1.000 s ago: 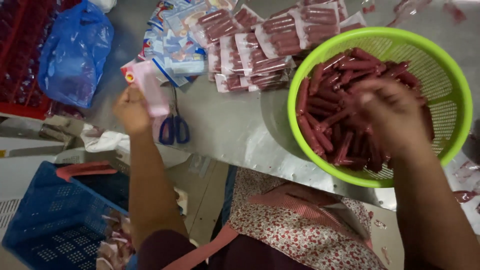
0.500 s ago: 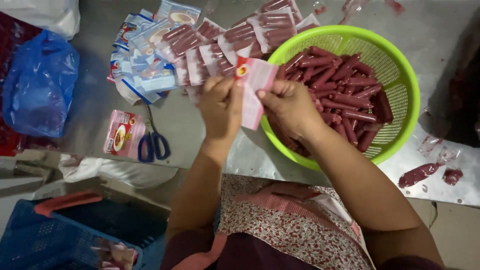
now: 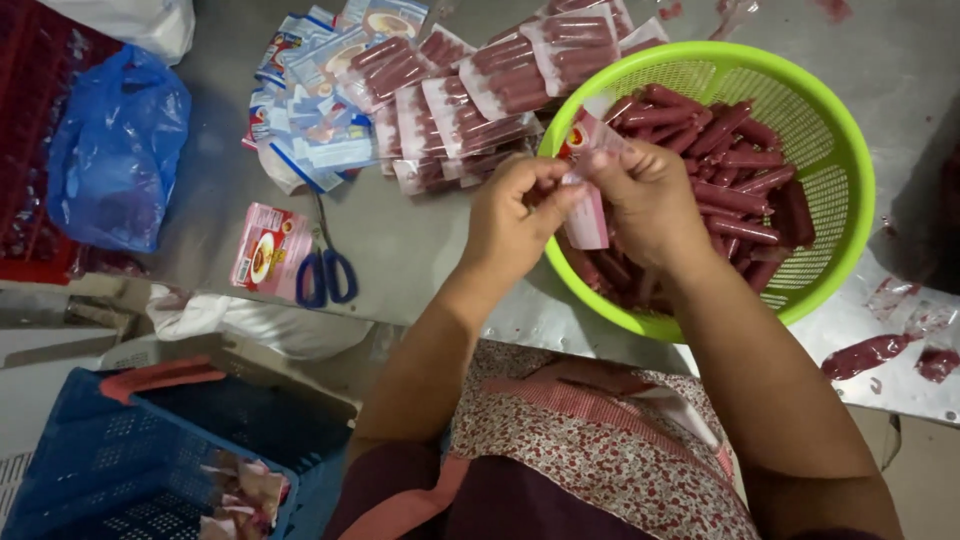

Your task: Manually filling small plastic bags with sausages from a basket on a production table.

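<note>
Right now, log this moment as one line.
left hand: pinching pouch | right hand: pinching same pouch | position: over green basket of sausages | scissors: on table

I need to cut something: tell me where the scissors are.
In the head view, the scissors lie on the table's left side, beside a pink packet, left of the left hand.

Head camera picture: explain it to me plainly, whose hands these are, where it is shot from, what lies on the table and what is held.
The camera sits on a person's head and looks down at their own bare hands. The left hand and right hand together pinch a small pink and white packet over a green basket of red sausages. On the grey table lie filled sausage packs, empty pouches, another pink packet and blue-handled scissors. A blue crate stands lower left.
</note>
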